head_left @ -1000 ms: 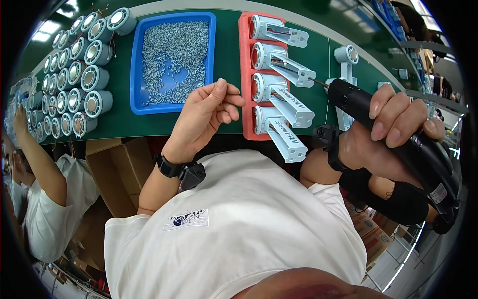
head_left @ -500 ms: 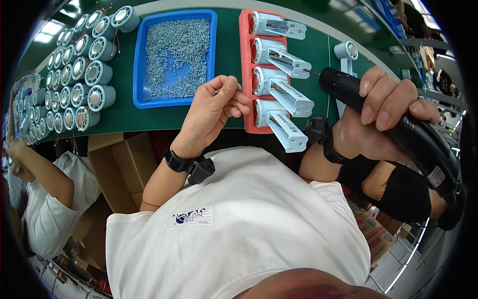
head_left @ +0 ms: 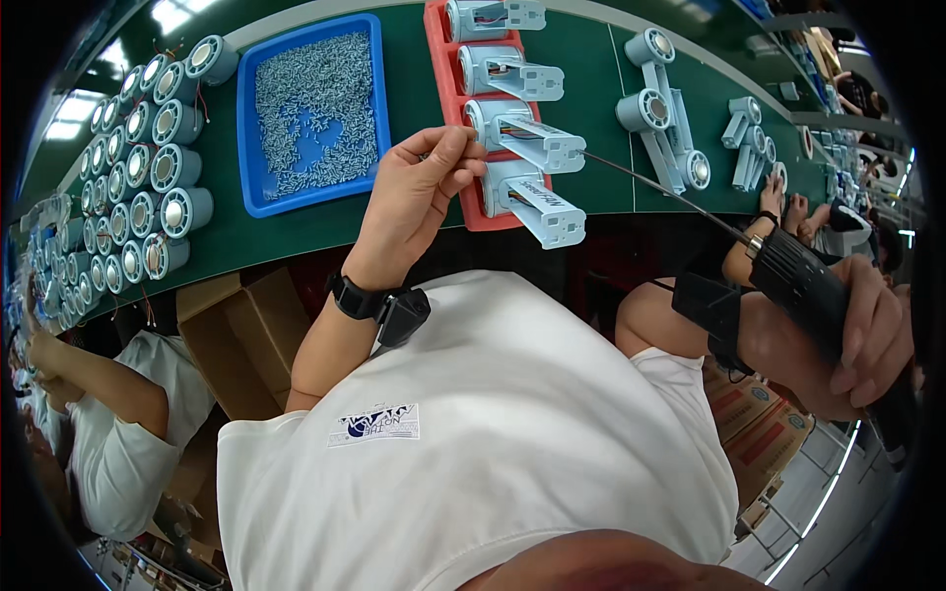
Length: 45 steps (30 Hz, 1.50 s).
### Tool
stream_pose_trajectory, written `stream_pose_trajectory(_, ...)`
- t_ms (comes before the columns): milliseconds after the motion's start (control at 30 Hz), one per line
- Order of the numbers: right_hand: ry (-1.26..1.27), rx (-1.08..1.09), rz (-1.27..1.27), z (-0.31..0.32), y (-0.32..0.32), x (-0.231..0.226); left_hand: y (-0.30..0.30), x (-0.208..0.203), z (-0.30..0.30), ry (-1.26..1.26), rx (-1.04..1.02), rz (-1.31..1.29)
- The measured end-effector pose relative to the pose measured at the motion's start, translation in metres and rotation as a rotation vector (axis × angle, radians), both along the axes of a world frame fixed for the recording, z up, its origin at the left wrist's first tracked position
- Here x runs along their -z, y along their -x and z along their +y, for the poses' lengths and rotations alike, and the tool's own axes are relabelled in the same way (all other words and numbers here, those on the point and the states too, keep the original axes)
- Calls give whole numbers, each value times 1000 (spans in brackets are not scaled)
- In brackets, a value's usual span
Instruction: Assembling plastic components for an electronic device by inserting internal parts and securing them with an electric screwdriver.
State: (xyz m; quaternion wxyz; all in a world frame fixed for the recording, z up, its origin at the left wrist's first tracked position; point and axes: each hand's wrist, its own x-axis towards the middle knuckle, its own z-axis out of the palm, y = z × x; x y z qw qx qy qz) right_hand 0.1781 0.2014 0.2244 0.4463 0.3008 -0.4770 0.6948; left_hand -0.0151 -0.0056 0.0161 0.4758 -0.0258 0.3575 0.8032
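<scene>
My right hand [head_left: 867,330] is wrapped round a black electric screwdriver [head_left: 798,281] at the right. Its long thin bit [head_left: 670,194] points left, and the tip meets the end of the third pale blue handheld fan body [head_left: 542,146] in the row, counted from the far end. My left hand [head_left: 422,192] is closed beside the near end of the red foam holder [head_left: 443,69], thumb pressed to fingers. What those fingers hold, if anything, is hidden. Several such fan bodies lie in the holder, wires showing in their open handles.
A blue tray [head_left: 251,158] of small screws stands left of the holder. Rows of round motors [head_left: 175,167] fill the table's left side. More fan bodies [head_left: 650,108] lie at the right. An open cardboard box [head_left: 222,335] is below the table edge; co-workers sit on both sides.
The screwdriver has swung right and nearer to me, its bit now at the third fan body instead of the second. The view has shifted; my left hand stays closed by the holder.
</scene>
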Motion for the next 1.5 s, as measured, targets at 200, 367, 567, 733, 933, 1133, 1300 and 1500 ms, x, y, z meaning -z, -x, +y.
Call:
stream_pose_trajectory(200, -50, 45, -295, -21, 32, 8, 0, 5, 6, -69, 31, -4)
stream_pose_trajectory(367, 60, 24, -323, -10, 41, 42, -3, 5, 10, -125, 11, -15)
stream_pose_trajectory(567, 98, -176, -278, 9, 55, 61, 7, 7, 7, -162, 136, 65)
stream_pose_trajectory(733, 10, -186, -338, 11, 51, 52, 1, -23, -2, -28, 218, 11)
stream_pose_trajectory(933, -107, 32, -377, -9, 45, 40, 8, -26, -35, 52, 70, -180)
stream_pose_trajectory(1133, -142, 98, -390, -9, 43, 44, 8, -6, -39, 24, 47, -42)
stream_pose_trajectory(1300, -168, 90, -412, -7, 48, 46, 17, 14, -40, -388, 296, -35)
stream_pose_trajectory(1500, -246, -27, -393, 1, 57, 52, 5, -5, -9, 26, 113, 148)
